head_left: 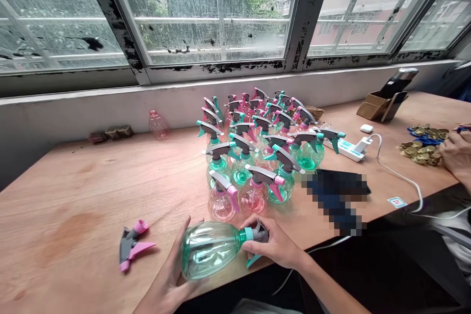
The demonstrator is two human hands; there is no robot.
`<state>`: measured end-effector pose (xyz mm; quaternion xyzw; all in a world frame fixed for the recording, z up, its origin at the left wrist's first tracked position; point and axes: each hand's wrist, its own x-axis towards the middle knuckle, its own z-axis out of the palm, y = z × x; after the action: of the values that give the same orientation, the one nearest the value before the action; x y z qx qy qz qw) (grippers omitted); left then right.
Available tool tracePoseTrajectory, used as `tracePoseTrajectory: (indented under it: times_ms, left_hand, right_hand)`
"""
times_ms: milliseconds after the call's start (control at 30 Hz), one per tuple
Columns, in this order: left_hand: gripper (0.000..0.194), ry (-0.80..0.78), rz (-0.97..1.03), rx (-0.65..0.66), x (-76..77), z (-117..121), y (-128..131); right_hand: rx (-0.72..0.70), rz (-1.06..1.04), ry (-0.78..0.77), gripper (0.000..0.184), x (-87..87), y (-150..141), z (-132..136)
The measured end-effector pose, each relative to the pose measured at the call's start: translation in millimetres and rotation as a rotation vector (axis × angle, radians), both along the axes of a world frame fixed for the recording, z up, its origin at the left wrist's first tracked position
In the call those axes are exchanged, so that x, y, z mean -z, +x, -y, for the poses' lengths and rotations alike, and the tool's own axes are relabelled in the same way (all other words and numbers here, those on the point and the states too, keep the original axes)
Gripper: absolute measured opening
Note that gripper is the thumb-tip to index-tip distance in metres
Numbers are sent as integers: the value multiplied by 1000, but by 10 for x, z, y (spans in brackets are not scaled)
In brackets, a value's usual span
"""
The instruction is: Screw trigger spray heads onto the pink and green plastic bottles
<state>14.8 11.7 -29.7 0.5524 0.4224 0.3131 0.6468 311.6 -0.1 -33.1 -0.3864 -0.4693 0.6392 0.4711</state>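
My left hand cups the body of a green see-through spray bottle that lies on its side at the table's near edge. My right hand is closed round its grey trigger head and teal collar. Just behind stand several finished spray bottles, pink and green, packed in a cluster. A loose pink and grey trigger head lies on the wood to the left of my left hand.
A wooden table runs under a window sill. An empty pink bottle stands at the back. Right of the cluster lie a power strip with a white cable, a dark phone and brass parts by another person's hand.
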Motion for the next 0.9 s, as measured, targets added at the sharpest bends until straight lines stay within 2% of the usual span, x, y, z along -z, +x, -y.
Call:
tracePoseTrajectory:
  times_ms: [67, 133, 400, 667, 900]
  left_hand:
    - [110, -5, 9, 35, 60, -12, -46]
    - [108, 10, 16, 55, 92, -18, -75]
    - [98, 20, -32, 18, -66, 34, 21]
    - [106, -13, 6, 79, 49, 14, -60]
    - [97, 2, -27, 40, -43, 36, 6]
  right_hand:
    - [4, 10, 0, 35, 3, 1, 2]
    - [8, 17, -3, 35, 1, 1, 7]
    - [11, 30, -7, 37, -25, 1, 15]
    - [9, 38, -12, 38, -21, 5, 8]
    - [9, 31, -9, 38, -23, 12, 27]
